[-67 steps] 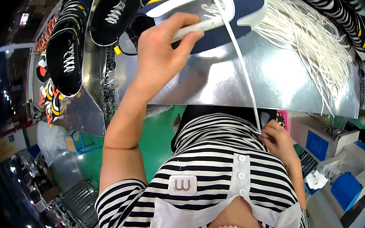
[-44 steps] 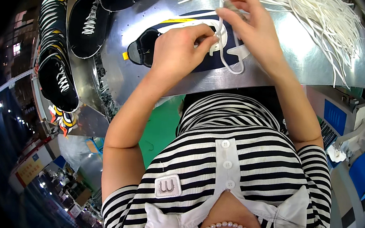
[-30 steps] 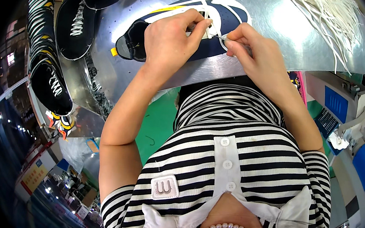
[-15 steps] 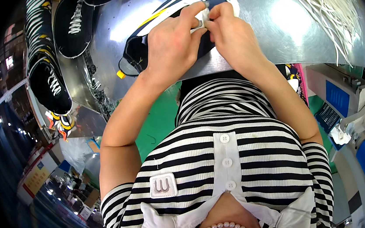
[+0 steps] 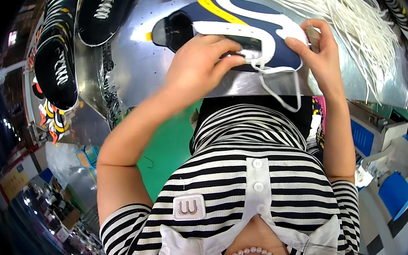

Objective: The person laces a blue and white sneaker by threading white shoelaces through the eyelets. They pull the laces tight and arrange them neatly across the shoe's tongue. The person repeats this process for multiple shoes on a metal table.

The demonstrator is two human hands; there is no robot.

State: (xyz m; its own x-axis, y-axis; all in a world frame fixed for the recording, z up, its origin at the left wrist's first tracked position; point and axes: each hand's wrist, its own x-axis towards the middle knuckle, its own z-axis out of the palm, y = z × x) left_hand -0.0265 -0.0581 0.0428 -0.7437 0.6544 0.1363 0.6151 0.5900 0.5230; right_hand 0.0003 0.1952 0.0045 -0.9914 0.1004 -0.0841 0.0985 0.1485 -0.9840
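A navy shoe upper (image 5: pixel 287 56) with white trim and a yellow stripe lies on its side on the metal table, its toe toward the right. My left hand (image 5: pixel 195 63) pinches the white eyelet edge of its opening between thumb and forefinger. At the toe, my right hand (image 5: pixel 327 60) has its thumb on the upper and its fingers curled around the far edge. Something greyish shows by those fingers, too small to name. A white shoelace (image 5: pixel 295 87) passes through the eyelet edge near the toe and hangs in a loop over the table's near edge.
A heap of loose white laces (image 5: pixel 355 39) spreads across the back right of the metal table (image 5: pixel 140 79). Dark laced uppers (image 5: pixel 101 17) stand at the left, beside a long nested row of striped ones (image 5: pixel 54 71). Green floor (image 5: pixel 171 134) shows below.
My hands have drawn apart, the right one moving to the toe. The upper has turned more level, and the lace now hangs in a loop off its near side.
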